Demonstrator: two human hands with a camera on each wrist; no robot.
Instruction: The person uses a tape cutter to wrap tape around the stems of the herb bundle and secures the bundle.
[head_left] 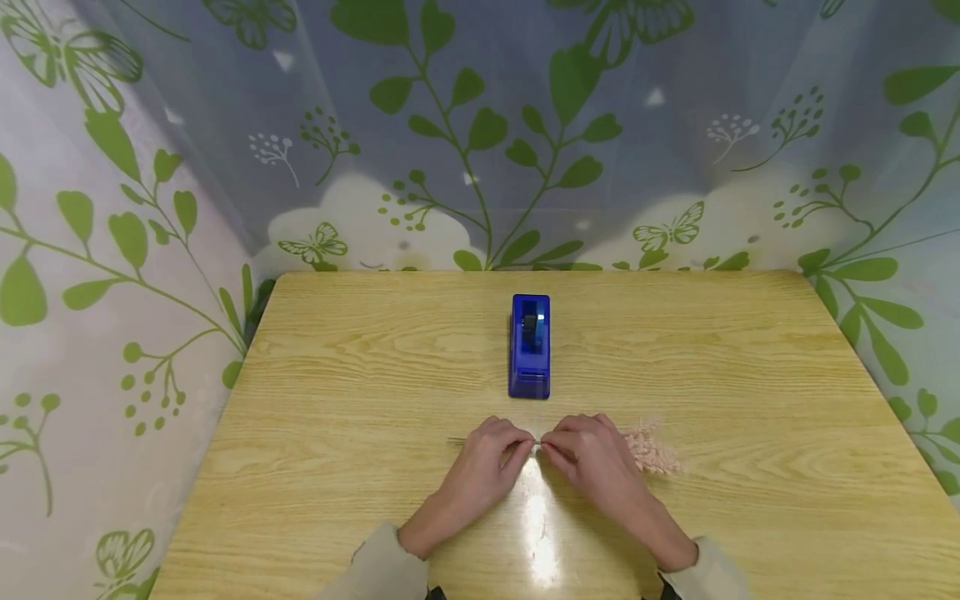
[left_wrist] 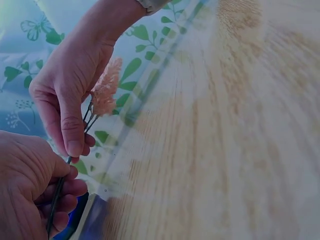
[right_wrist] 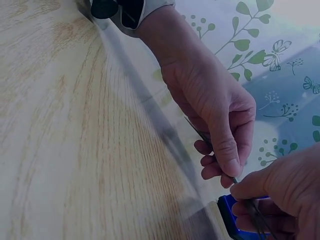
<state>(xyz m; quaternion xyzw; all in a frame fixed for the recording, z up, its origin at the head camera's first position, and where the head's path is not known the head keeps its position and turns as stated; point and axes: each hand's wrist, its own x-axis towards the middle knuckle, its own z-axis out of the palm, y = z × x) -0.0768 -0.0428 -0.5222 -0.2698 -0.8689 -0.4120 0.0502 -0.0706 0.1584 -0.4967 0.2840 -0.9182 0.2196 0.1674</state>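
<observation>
In the head view my left hand (head_left: 483, 462) and right hand (head_left: 600, 458) meet almost fingertip to fingertip over the table. Both pinch the thin dark stems (head_left: 455, 440) of a pink fluffy flower spray (head_left: 654, 450), which lies sideways. Its head sticks out past the right hand, and the stem ends poke out left of the left hand. The left wrist view shows the pink head (left_wrist: 106, 89) behind the right hand (left_wrist: 72, 90). A small bright spot shows between the fingertips; whether it is tape or glare, I cannot tell.
A blue tape dispenser (head_left: 530, 367) stands on the wooden table (head_left: 360, 375), just beyond the hands. A patterned curtain (head_left: 510, 150) with green leaves and butterflies hangs behind the table's far edge and along its sides.
</observation>
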